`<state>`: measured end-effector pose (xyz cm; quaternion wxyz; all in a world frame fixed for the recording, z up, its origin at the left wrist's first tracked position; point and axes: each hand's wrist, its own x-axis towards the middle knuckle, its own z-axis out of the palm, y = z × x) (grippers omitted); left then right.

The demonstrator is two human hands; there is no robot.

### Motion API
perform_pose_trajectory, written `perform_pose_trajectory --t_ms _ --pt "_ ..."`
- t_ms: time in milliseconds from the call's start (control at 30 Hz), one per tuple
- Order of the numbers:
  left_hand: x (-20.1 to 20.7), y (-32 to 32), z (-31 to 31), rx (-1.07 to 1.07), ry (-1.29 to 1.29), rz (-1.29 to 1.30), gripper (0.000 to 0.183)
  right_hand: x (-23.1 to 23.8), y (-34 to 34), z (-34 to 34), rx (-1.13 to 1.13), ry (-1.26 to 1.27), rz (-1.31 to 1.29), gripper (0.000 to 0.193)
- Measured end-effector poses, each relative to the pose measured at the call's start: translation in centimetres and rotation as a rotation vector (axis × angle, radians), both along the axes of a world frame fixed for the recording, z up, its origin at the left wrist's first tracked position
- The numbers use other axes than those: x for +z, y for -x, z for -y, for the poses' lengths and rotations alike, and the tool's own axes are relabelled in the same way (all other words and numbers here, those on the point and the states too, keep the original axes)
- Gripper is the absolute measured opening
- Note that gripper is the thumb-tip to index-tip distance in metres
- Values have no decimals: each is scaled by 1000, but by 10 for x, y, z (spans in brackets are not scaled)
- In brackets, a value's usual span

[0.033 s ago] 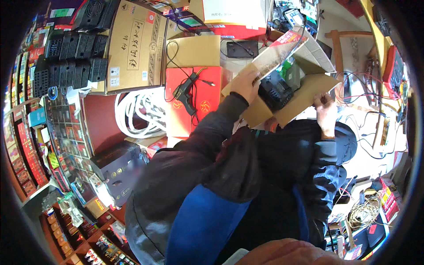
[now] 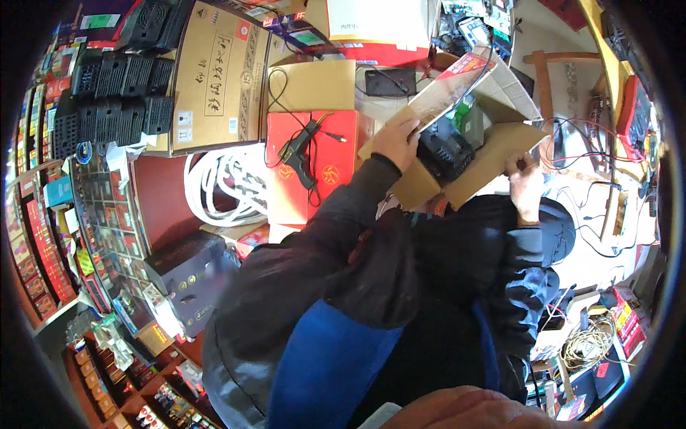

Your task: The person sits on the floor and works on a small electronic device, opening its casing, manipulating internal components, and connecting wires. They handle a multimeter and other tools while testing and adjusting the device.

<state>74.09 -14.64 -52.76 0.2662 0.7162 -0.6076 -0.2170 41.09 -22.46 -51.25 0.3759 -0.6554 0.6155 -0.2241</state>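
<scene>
An open cardboard box [image 2: 493,161] sits tilted in front of me with its flaps raised. Inside lie a black ribbed plastic device [image 2: 444,149] and a grey block with a green part [image 2: 469,123]. My left hand [image 2: 397,145] is closed on the box's left wall, fingers over the edge. At the right flap's outer edge, the curled fingers of my right hand [image 2: 525,179] pinch the cardboard. Left of the box, a black soldering gun [image 2: 300,154] with its cord lies on a red box [image 2: 279,196].
A coil of white tubing [image 2: 221,186] lies at left, below a big brown carton [image 2: 218,79]. Black ribbed devices [image 2: 114,121] are stacked beside it. A flat black device [image 2: 389,82] lies behind the box. Red and black leads [image 2: 582,154] trail at right, near a red meter [image 2: 632,114].
</scene>
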Motion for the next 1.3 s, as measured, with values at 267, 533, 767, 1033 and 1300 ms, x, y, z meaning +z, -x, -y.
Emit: perform_pose_trajectory --t_ms 267,533,767,1033,1300 --pt "22 -37 -81 143 -228 -123 34 29 -54 -9 180 82 7 6" --pt "24 -82 -146 413 -306 -220 30 25 -96 -6 365 146 69 13" --pt "59 -77 -100 228 -49 -5 55 43 -130 -15 745 -71 99 55" --pt "65 -76 54 114 92 50 86 47 -120 13 241 83 231 45" --pt "47 -137 295 -129 127 404 90 11 -153 43 20 -109 535 35"
